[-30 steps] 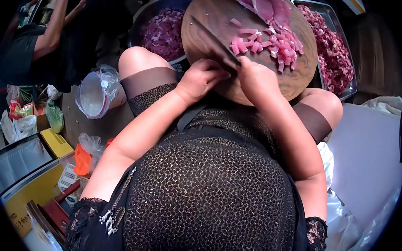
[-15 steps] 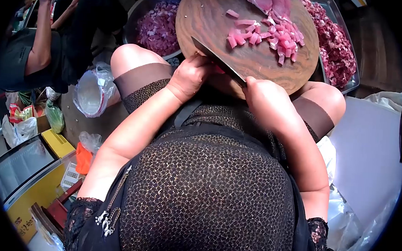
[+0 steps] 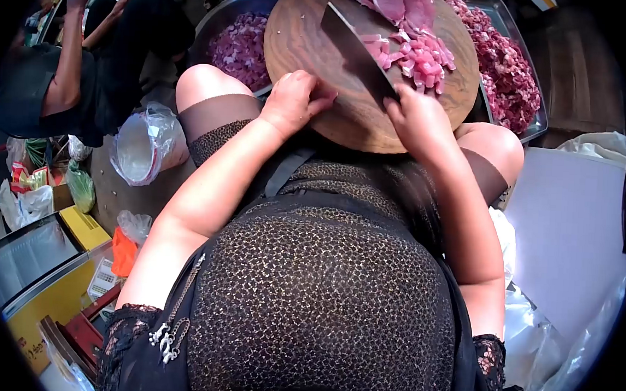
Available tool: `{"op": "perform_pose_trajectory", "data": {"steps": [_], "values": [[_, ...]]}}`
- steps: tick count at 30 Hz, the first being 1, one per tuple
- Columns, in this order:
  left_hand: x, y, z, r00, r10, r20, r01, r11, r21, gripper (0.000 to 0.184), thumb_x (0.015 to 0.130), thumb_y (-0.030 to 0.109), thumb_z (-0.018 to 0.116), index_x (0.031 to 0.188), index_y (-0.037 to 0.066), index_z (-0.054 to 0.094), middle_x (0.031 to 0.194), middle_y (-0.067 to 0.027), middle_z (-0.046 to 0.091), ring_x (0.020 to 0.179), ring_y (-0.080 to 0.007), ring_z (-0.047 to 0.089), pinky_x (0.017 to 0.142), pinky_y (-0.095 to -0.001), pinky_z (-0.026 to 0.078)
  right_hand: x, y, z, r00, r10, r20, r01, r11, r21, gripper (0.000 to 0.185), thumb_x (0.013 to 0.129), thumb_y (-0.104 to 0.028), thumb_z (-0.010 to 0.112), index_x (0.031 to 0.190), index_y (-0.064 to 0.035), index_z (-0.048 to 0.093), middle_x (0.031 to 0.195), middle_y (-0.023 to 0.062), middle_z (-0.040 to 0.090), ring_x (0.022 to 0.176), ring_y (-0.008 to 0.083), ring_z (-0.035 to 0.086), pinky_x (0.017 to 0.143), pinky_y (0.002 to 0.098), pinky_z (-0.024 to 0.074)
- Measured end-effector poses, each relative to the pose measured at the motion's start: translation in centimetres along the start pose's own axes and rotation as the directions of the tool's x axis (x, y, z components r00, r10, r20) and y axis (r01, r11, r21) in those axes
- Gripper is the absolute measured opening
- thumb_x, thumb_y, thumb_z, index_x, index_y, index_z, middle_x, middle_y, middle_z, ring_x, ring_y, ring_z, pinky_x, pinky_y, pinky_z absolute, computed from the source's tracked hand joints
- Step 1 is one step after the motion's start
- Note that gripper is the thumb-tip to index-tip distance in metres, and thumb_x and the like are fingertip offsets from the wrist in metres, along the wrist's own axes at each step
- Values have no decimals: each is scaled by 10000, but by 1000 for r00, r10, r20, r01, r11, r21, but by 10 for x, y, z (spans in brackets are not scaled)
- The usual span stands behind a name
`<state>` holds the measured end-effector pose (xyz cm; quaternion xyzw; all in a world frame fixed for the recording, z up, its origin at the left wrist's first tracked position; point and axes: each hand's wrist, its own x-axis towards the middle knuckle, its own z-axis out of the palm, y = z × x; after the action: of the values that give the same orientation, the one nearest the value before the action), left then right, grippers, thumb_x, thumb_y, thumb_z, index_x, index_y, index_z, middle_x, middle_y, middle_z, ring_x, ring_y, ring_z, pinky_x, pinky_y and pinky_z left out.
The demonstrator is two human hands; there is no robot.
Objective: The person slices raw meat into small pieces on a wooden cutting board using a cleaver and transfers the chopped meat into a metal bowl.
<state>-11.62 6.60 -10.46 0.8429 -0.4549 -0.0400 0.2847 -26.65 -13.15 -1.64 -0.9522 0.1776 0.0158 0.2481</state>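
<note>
My right hand (image 3: 421, 122) grips the handle end of a cleaver (image 3: 356, 52). The broad dark blade slants up and left over the round wooden chopping board (image 3: 303, 46). Just beyond the blade lie cut strips of pink meat (image 3: 425, 63), with a larger uncut slab of meat (image 3: 394, 3) behind them at the far edge. At the board's near left edge my left hand (image 3: 291, 104) is closed, fingers curled in. Something pinkish shows at its fingertips, but whether it is meat cannot be made out.
A metal bowl of diced meat (image 3: 241, 50) stands left of the board, a metal tray (image 3: 541, 126) of minced meat to the right. A lined bucket (image 3: 142, 147) is by my left knee. Another person (image 3: 56, 90) sits at upper left. Bags and a yellow-sided case (image 3: 45, 302) lie lower left.
The cleaver has lifted from the board's near edge and swung away toward the cut strips with my right hand. My left hand has drawn slightly left, apart from the blade.
</note>
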Motion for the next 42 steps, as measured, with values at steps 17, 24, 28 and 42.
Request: {"op": "perform_pose_trajectory", "data": {"steps": [17, 24, 28, 42], "values": [[-3, 5, 2, 974, 135, 182, -125, 990, -70, 230, 792, 138, 708, 1003, 53, 678, 1002, -179, 655, 982, -378, 617, 871, -427, 510, 40, -26, 37, 978, -115, 172, 111, 993, 32, 219, 923, -214, 541, 940, -20, 641, 853, 234, 685, 853, 419, 670, 764, 513, 529], [57, -12, 5, 1000, 18, 0, -18, 994, 106, 698, 833, 343, 749, 1411, 88, 451, 1492, -218, 386, 1378, -385, 379, 1139, -429, 331, 13, 58, 3, 987, 154, -53, -145, 978, 148, 250, 939, -225, 554, 1051, -10, 615, 764, 203, 670, 705, 359, 670, 649, 471, 523], [110, -13, 42, 988, -139, 68, 118, 962, 246, 855, 923, 521, 588, 1546, 56, 232, 1589, -254, 222, 1486, -378, 204, 1214, -441, 176, 11, 98, -28, 915, 403, 20, -372, 822, 431, 254, 949, -219, 540, 1059, -2, 612, 754, 193, 656, 651, 342, 650, 599, 450, 515], [233, 45, 65, 990, 121, -67, -97, 952, 289, 500, 782, 263, 744, 1232, 111, 586, 1259, -143, 569, 1213, -342, 519, 1056, -428, 419, 42, 127, -29, 900, 430, 70, -156, 170, 973, 139, 973, -170, 579, 960, -56, 501, 648, 17, 542, 449, 117, 519, 403, 271, 447]]}}
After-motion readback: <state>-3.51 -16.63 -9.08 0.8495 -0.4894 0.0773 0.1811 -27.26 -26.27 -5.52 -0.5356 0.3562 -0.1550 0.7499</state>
